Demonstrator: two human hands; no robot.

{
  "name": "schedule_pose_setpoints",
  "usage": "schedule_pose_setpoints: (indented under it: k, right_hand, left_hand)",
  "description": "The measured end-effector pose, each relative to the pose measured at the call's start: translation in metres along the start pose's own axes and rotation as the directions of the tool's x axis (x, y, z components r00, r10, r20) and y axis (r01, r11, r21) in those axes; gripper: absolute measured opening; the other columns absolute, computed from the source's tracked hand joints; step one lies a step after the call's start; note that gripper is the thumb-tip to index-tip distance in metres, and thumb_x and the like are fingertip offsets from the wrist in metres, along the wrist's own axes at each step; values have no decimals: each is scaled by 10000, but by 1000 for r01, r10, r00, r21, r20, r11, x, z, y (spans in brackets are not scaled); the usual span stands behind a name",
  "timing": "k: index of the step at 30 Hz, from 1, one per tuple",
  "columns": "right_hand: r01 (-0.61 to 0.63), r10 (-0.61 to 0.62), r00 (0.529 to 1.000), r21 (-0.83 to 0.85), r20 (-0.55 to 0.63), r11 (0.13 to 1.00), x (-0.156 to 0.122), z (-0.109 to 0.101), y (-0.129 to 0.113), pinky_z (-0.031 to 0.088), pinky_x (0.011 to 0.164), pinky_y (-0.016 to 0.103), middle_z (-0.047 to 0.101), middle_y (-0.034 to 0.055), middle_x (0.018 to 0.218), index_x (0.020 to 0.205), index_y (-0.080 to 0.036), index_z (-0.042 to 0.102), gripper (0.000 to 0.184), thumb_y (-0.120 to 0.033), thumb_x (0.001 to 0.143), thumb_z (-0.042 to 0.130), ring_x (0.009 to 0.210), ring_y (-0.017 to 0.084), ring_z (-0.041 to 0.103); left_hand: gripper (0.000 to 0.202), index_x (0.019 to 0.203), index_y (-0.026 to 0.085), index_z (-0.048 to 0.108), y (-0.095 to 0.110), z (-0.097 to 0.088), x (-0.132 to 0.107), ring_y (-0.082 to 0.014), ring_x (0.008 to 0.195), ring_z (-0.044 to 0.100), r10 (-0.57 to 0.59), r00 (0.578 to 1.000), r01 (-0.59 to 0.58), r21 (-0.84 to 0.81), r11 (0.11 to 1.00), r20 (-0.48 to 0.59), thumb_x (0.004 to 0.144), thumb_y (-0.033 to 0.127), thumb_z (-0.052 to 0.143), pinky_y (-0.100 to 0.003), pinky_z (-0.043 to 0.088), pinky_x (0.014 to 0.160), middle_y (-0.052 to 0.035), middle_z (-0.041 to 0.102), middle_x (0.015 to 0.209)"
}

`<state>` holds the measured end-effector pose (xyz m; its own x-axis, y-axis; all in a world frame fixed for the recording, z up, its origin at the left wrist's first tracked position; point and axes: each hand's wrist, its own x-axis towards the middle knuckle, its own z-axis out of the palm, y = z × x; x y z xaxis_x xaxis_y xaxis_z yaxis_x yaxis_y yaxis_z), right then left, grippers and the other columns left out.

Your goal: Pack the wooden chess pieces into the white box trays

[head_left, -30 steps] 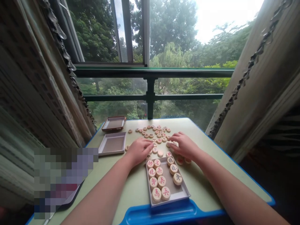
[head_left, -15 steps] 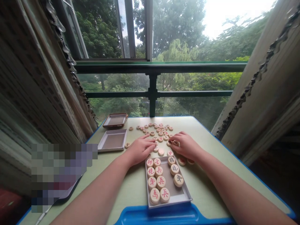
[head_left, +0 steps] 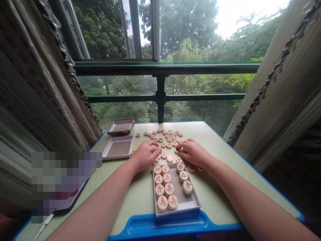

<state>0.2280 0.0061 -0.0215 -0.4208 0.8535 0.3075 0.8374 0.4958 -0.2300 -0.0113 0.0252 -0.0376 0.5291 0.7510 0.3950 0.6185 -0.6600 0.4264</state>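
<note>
Round wooden chess pieces (head_left: 167, 137) lie scattered on the far half of a pale green table (head_left: 220, 187). Near me stands a shallow grey tray (head_left: 192, 202) with several pieces laid in rows, red and black characters up. My left hand (head_left: 145, 154) rests palm down among the loose pieces just beyond the tray, fingers curled over them. My right hand (head_left: 193, 152) lies beside it, fingertips pinched on a piece at the pile's edge. A few pieces poke out from under that hand.
An empty grey tray (head_left: 118, 147) and a brown box lid (head_left: 121, 126) sit at the table's left back. A blue rim (head_left: 160, 226) edges the table's near side. A window railing (head_left: 160, 97) stands behind; curtains hang left and right. A dark flat object (head_left: 70, 201) lies near left.
Both hands have slid slightly farther into the loose pieces, the fingertips drawing closer together. The view shifted a little; the tray and its pieces stay as they were.
</note>
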Motion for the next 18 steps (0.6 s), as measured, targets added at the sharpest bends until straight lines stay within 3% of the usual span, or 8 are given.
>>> schedule_pose_setpoints:
  k: [5, 10, 18]
  right_hand:
    - [-6, 7, 1000, 8, -13, 1000, -1, -1, 0, 433, 787, 331, 691, 44, 881, 892, -223, 684, 180, -284, 769, 568, 889, 213, 549]
    - [-24, 25, 999, 21, -28, 999, -2, -3, -2, 436, 794, 338, 691, 45, 895, 893, -214, 685, 186, -280, 763, 570, 895, 218, 536]
    - [-35, 36, 999, 31, -35, 999, 0, 2, 4, 440, 781, 329, 684, 46, 884, 926, -215, 675, 207, -282, 771, 555, 877, 209, 546]
  left_hand:
    - [330, 900, 213, 714, 0, 0, 0, -224, 1123, 482, 3, 1000, -1, -67, 998, 30, 876, 336, 409, -396, 375, 979, -43, 677, 1009]
    - [324, 814, 205, 723, 0, -1, 0, -204, 997, 543, -8, 1000, 8, -34, 999, 12, 866, 327, 428, -348, 410, 927, -54, 677, 940]
    - [273, 889, 199, 716, -2, -1, -1, -208, 967, 543, -43, 999, 43, -13, 999, 6, 838, 309, 472, -349, 418, 904, -69, 656, 970]
